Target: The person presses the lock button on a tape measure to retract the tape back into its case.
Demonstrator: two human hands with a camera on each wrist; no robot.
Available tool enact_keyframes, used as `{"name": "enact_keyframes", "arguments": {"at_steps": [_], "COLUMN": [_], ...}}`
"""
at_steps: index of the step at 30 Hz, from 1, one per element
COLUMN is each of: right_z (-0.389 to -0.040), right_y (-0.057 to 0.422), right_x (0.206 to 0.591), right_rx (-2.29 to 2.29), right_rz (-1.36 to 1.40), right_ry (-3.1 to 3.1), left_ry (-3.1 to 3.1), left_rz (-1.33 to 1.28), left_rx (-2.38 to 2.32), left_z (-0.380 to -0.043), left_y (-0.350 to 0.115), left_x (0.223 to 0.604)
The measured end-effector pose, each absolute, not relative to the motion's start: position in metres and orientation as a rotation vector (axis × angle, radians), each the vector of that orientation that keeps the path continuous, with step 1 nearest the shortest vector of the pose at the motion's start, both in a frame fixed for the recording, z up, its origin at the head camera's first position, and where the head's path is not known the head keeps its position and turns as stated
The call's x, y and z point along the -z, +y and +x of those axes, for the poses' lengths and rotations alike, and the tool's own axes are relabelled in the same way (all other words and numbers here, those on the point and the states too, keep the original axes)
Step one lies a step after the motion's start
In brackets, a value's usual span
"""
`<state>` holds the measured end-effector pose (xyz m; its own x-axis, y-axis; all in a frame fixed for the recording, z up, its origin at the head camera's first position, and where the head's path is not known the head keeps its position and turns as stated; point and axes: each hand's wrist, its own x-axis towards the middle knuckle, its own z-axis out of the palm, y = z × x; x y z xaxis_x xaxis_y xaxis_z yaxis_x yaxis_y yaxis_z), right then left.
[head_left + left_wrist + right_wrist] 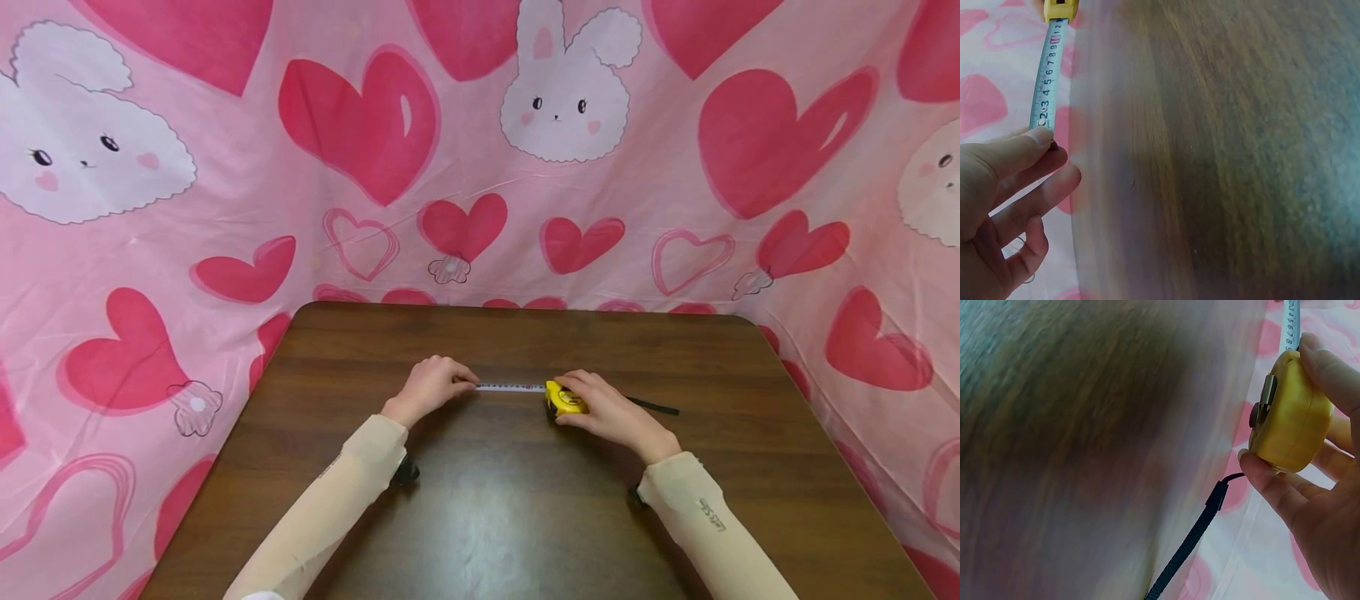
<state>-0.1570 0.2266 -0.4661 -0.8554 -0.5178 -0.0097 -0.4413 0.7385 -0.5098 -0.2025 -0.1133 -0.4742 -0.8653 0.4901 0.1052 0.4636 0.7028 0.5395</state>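
Over the tabletop [517, 517], your left hand [429, 388] pinched the end of the measuring tape [513, 387]; your right hand [613, 414] gripped its yellow case [562, 401].

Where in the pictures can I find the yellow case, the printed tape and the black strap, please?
Yellow case [1295, 419]: right wrist view, on the middle of its housing.
Printed tape [1048, 72]: left wrist view, on its numbered face.
Black strap [1187, 542]: right wrist view, partway along its band.
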Motion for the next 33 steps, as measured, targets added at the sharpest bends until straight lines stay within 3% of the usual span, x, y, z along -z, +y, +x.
{"name": "enact_keyframes", "arguments": {"at_steps": [33], "right_z": [-0.154], "right_y": [0.212], "right_x": [0.465], "right_rx": [0.764], "right_rz": [-0.791], "right_ry": [2.779], "left_ry": [2.840], "left_rz": [0.873], "left_rx": [-0.861], "left_z": [-0.199], "left_y": [-0.089], "left_x": [0.473]}}
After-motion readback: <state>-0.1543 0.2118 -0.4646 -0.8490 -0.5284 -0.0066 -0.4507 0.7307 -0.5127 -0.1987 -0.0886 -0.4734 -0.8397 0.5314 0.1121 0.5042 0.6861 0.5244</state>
